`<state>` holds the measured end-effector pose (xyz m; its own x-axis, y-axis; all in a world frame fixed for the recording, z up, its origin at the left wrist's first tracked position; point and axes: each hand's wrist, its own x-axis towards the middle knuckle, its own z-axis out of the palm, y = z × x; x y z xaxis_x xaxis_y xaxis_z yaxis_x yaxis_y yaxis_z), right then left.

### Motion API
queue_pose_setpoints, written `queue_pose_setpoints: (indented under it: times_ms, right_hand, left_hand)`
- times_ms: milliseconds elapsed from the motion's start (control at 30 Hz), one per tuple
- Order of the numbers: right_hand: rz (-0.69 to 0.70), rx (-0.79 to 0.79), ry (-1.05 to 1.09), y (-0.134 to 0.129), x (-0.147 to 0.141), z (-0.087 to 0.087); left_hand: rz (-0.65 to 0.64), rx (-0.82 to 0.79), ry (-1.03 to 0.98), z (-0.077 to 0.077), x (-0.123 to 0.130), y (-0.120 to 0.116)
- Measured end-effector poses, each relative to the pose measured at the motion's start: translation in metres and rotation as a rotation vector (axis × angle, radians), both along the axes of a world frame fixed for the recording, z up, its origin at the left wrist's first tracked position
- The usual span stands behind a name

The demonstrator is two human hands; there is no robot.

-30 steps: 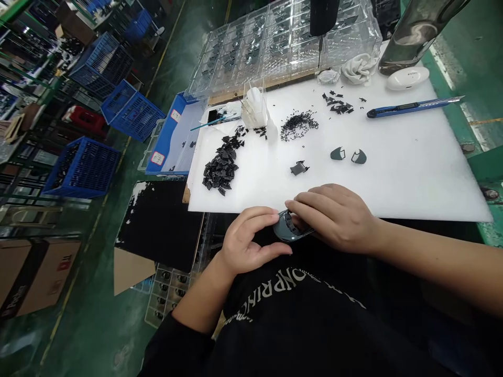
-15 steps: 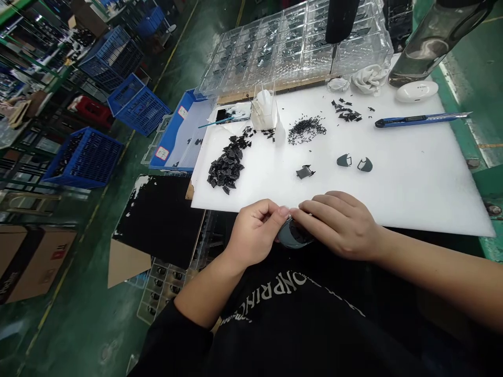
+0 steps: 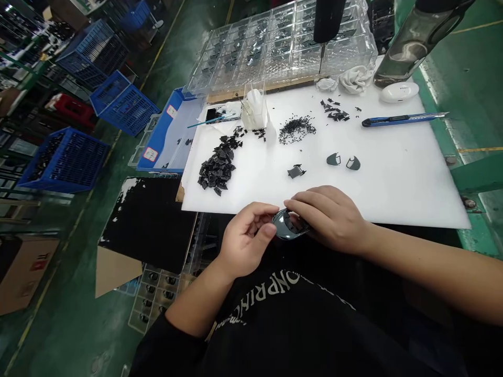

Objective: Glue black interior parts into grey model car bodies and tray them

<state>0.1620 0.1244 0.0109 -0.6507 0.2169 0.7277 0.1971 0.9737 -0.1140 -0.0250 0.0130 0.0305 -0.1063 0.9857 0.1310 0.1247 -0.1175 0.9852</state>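
Just off the near edge of the white work board (image 3: 401, 183), both hands are at a glossy dark grey-green rounded shell (image 3: 283, 226) with a dark opening. My left hand (image 3: 247, 238) has its thumb and curled index finger at the shell's left edge. Bent over the right side of it is my right hand (image 3: 330, 217), its fingers hiding part of the shell. A dark bracket-like part (image 3: 296, 171) lies beyond the hands. Two curved grey-green pieces (image 3: 334, 159) with small frames rest to its right.
On the board are a pile of black pieces (image 3: 217, 170), tiny black bits (image 3: 296, 129), a clear cup (image 3: 254, 112) and a blue utility knife (image 3: 404, 120). Behind stand a clear compartment tray (image 3: 283, 65), a black-handled driver (image 3: 329, 21) and a bottle (image 3: 408, 47). A blue bin (image 3: 157, 157) sits left.
My left thumb has drawn back from the right fingertips and lowered, so more of the shell's glossy surface shows. The whole view has shifted slightly, moving the scene leftward.
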Motion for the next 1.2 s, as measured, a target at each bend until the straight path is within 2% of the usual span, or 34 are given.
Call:
queue_pose_setpoints:
  times_ms: [133,200,267,333,433,567,667,800,1000,1100,1200]
  right_hand:
    - [0.032,0.046,0.007,0.003,0.002,0.000]
    - [0.060,0.042,0.012,0.004,0.002,-0.001]
    - [0.079,-0.037,0.020,0.003,0.002,-0.002]
    - [0.095,-0.223,0.011,0.000,0.000,-0.002]
    - [0.109,-0.624,-0.070,-0.009,-0.003,0.003]
    - [0.110,-1.076,-0.202,-0.018,-0.004,0.015]
    - [0.117,-1.208,-0.268,-0.020,-0.003,0.021]
    - [0.109,-1.223,-0.290,-0.020,-0.003,0.022]
    - [0.104,-1.106,-0.254,-0.022,-0.003,0.020]
    - [0.076,-0.896,-0.222,-0.020,-0.002,0.017]
    - [0.031,-0.581,-0.185,-0.017,-0.001,0.012]
  left_hand:
    - [-0.129,0.116,-0.047,-0.010,-0.004,-0.005]
    - [-0.163,0.184,0.051,-0.012,-0.007,-0.004]
    - [-0.140,0.320,0.257,-0.012,-0.009,-0.002]
    - [-0.050,0.498,0.516,-0.011,-0.009,0.000]
    - [0.117,0.695,0.784,-0.009,-0.006,0.005]
    - [0.216,0.705,0.764,-0.005,-0.001,0.014]
    - [0.186,0.619,0.657,-0.003,0.000,0.018]
    - [0.164,0.561,0.640,-0.002,0.000,0.019]
    - [0.162,0.629,0.672,-0.007,0.001,0.015]
    - [0.069,0.605,0.547,-0.011,-0.006,0.012]
    - [0.011,0.440,0.398,-0.010,-0.014,0.010]
